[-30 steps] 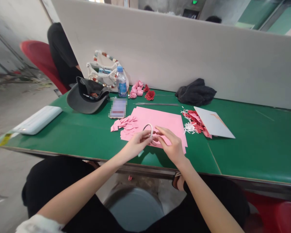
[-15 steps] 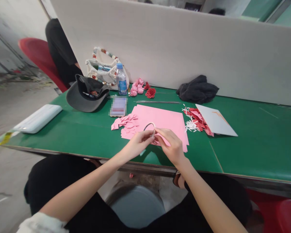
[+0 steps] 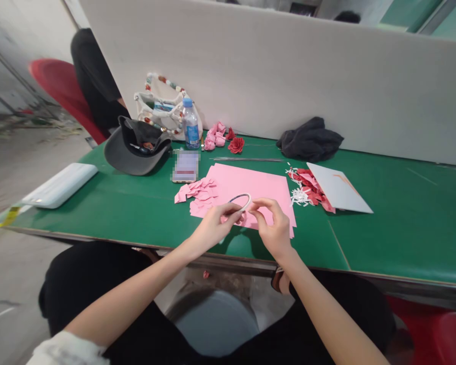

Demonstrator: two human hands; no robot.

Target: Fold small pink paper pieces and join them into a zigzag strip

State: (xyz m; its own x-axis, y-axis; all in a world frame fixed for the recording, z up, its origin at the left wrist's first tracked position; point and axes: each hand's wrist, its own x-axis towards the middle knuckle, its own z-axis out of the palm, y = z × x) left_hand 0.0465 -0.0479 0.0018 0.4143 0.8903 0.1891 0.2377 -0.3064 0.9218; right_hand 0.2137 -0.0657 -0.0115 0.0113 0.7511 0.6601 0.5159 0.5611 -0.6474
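Note:
A narrow white tape roll (image 3: 240, 202) is held up over a pink paper sheet (image 3: 258, 187), between my left hand (image 3: 216, 226) and my right hand (image 3: 271, 223). The fingertips of my left hand press its lower edge. My right thumb and forefinger pinch its right side. A small pink paper scrap (image 3: 236, 219) shows beneath the fingers, but I cannot tell if either hand holds it. Loose pink paper scraps (image 3: 199, 195) lie at the sheet's left edge.
Along the grey divider stand a water bottle (image 3: 190, 124), a beaded bag (image 3: 159, 109), pink paper roses (image 3: 215, 139) and a dark cloth (image 3: 309, 139). A cap (image 3: 137, 149), a blurred phone (image 3: 185, 167), red scraps (image 3: 307, 185) and a white card (image 3: 338, 188) lie nearby.
The tape roll has tilted flatter and shifted slightly up and right. My fingers have shifted their hold on it, and my hands sit a little further apart.

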